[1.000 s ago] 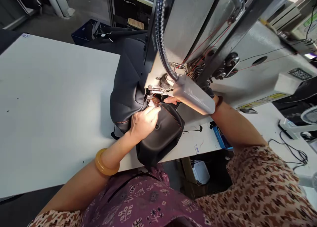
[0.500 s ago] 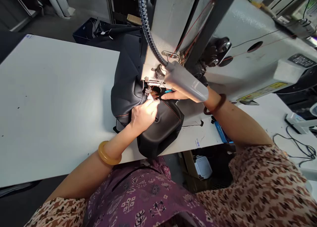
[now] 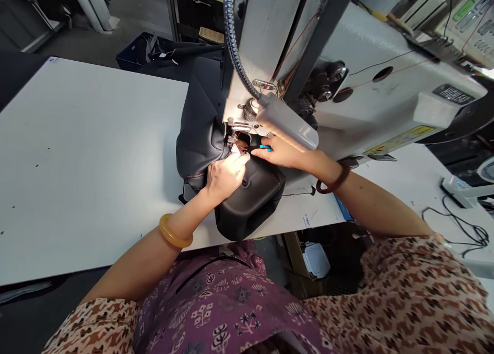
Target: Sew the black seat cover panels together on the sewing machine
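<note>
A black leather-like cover with orange stitching lies bunched under the sewing machine head. My left hand is closed, pinching the cover's edge just in front of the presser foot; a small white piece shows at its fingertips. My right hand is closed around small thread snips with a blue handle. Their dark tip points left, toward my left fingertips and the lit sewing spot. The palm side of both hands is hidden.
A lamp on a bendy metal neck hangs close above my right hand. The white table spreads to the left. Behind it stands a dark blue bin with black scraps. A cable lies at the right.
My right hand has drawn out slightly from under the lamp, showing more of its fingers and the blue handle. My left hand keeps its pinch on the cover. The view has shifted a little.
</note>
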Motion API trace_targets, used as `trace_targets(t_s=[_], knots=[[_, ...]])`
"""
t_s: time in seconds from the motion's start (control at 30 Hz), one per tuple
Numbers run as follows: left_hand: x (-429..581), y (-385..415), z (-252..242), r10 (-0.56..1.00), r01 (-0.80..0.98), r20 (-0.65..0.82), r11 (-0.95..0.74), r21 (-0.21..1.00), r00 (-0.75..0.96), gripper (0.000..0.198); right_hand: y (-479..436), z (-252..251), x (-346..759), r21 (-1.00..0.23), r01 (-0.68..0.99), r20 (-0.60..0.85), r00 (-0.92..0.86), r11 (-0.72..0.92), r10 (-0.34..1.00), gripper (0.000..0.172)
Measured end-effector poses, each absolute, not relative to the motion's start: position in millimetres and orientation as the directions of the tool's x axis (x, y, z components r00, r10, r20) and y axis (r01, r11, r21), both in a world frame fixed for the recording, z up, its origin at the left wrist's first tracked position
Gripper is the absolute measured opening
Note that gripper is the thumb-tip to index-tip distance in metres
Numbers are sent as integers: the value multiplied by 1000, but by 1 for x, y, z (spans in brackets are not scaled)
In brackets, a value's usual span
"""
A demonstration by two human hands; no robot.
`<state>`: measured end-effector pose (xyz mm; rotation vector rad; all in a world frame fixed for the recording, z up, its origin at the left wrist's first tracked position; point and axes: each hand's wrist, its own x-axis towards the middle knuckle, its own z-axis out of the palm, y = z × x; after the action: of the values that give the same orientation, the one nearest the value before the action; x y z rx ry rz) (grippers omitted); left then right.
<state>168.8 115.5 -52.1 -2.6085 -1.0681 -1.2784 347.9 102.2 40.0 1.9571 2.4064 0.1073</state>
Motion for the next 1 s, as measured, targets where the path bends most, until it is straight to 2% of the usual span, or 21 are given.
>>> trace_targets(t_s=[0.27, 0.4, 0.6, 0.73, 0.9, 1.0], knots=[[167, 115, -52, 549, 589, 696, -777, 220, 464, 31, 67, 55, 300, 394, 918, 56, -66, 39, 996, 46], [165, 118, -53, 542, 582, 695, -784, 215, 473, 31, 62, 57, 286, 439, 898, 56, -41, 12, 998, 43], [164, 119, -52, 537, 585, 661, -791, 180, 524, 31, 64, 65, 268, 485, 874, -19, 19, -8, 1000, 36], [162, 119, -53, 543, 577, 635, -796, 181, 549, 32, 66, 71, 263, 437, 899, -40, 6, 12, 999, 35], [164, 119, -53, 558, 559, 612, -800, 218, 561, 32, 66, 58, 277, 164, 985, 68, -55, 44, 996, 38], [165, 118, -52, 582, 584, 586, -783, 215, 564, 33, 67, 43, 282, 84, 992, 139, -108, 97, 984, 41]])
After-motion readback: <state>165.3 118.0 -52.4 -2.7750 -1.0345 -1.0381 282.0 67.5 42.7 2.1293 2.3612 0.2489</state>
